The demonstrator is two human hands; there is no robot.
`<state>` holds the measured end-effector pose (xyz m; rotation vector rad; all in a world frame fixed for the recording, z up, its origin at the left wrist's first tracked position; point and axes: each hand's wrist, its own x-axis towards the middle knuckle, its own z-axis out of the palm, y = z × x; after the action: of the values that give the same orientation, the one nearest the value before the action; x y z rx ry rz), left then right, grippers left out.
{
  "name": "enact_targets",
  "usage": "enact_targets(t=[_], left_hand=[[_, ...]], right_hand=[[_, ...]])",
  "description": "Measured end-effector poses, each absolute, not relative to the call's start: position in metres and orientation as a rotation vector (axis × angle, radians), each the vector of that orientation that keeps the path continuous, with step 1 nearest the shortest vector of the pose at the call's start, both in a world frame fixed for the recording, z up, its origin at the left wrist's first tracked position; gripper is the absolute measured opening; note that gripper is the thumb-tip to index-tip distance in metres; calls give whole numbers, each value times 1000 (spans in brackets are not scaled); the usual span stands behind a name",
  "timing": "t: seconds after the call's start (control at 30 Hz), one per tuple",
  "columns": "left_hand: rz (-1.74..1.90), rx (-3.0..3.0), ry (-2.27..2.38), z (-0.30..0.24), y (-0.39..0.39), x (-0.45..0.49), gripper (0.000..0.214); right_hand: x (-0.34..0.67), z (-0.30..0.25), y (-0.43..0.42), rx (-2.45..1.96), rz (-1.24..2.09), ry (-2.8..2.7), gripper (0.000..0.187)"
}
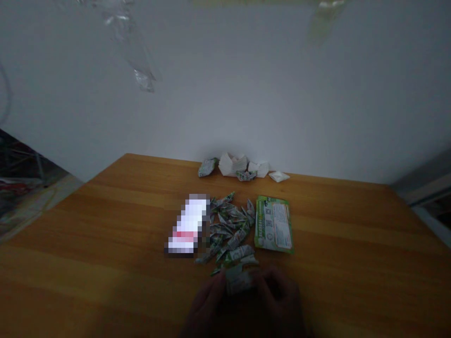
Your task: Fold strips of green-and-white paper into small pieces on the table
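My left hand [207, 305] and my right hand [278, 300] sit dark at the bottom edge of the view. Between their fingertips they pinch a folded piece of green-and-white printed paper [239, 280]. Just beyond lies a heap of several similar folded paper strips [229, 227]. A flat green printed card [274, 224] lies to the right of the heap. On its left is a white packet [188, 225], blurred out by pixelation. Near the wall stand a white folded paper model [232, 164], a green folded piece [207, 167] and a small white folded square [279, 176].
The items lie on a honey-coloured wooden table [105, 225], whose far edge meets a white wall [225, 94]. Transparent plastic [144, 80] hangs at the top. Beyond the table's left edge is a dark, cluttered floor area [24, 188].
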<state>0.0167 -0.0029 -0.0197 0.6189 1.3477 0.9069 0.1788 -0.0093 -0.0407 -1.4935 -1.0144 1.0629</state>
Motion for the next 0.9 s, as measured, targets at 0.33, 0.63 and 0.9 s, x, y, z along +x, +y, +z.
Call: enact_targets(t=[0.33,0.63,0.9], left_hand=[[806,1009,1447,-6,-3,26,47],[916,1173,1608,-4,-5,25,35],[986,1481,1602,-11,-11,16,34]], right_hand=[[173,-42,-9,-1448,1190,-813,37],[166,-34,-11,-1384,1197,-657,32],[170,-51,-9,-1314,1298,-671,43]])
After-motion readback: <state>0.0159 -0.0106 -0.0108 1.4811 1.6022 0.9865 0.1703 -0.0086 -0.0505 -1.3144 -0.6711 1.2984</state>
